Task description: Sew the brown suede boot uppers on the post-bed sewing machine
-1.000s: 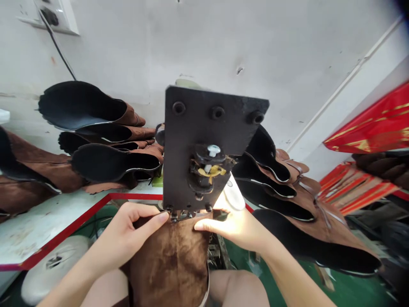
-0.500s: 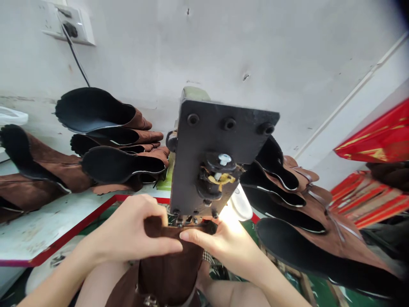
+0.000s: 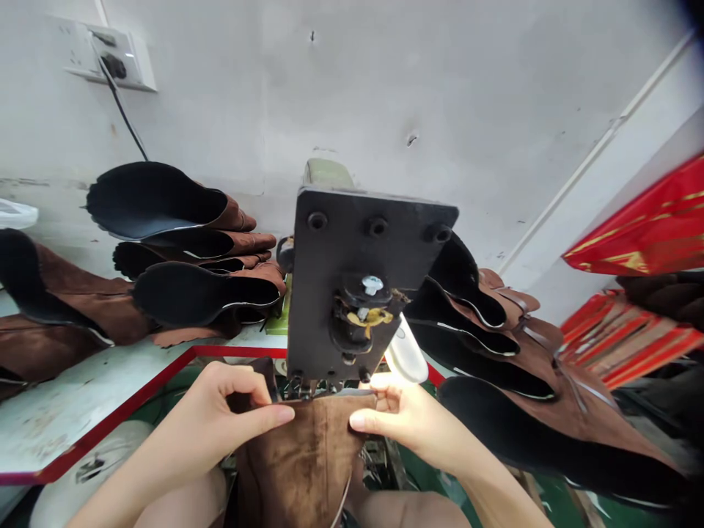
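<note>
one machine [image 3: 368, 246] at centre; one boot [image 3: 308, 455] at six o'clock, its top edge beneath. left hand [image 3: 231, 411] at seven and right hand [image 3: 412, 418] at five pinch that edge, thumbs in front, fingers nearly closed. at least four more boots [image 3: 550, 337] at four; one red bag [image 3: 643, 220] at three, its gold marks too blurred to read.

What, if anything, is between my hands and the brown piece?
Nothing visible: your left hand and right hand both pinch the brown piece near its upper edge. The black machine plate shows just beyond that edge, not between either hand and the piece.
</note>
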The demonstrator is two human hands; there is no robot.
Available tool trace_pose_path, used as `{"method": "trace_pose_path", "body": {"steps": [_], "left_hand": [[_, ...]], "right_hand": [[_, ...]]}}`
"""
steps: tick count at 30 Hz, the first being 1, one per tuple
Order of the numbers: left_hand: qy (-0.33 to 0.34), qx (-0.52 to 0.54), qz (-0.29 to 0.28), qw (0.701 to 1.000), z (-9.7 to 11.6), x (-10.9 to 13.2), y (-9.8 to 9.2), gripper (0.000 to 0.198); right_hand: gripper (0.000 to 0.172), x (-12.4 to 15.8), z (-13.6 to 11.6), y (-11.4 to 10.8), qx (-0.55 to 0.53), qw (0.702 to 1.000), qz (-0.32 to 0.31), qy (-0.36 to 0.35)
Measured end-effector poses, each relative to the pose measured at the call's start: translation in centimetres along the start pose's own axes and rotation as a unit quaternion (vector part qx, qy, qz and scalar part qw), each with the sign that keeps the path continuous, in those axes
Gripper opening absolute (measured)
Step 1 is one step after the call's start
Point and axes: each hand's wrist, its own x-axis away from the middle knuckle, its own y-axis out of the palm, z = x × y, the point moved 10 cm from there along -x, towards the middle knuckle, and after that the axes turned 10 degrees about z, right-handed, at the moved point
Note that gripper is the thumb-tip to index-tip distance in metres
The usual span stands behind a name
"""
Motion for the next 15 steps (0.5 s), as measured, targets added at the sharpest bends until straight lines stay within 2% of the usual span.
{"method": "trace_pose_path", "body": {"steps": [3,7,15], "left_hand": [[-0.001,0.015,0.022,1.0,-1.3,0.5,-0.7,0.04],[-0.001,0.026,0.062,0.998,-3.6,1.4,-1.5,0.042],[-0.078,0.139,0.137,0.978,-8.9,3.9,-2.0,0.043]], "right_hand": [[0.04,0.8,1.1,0.0,-0.047,0.998,0.016,0.031],[0.037,1.2,0.9,-0.2,-0.05,0.998,0.044,0.019],[0.038,1.1,-0.7,2.2,-0.098,0.993,0.067,-0.009]]}}
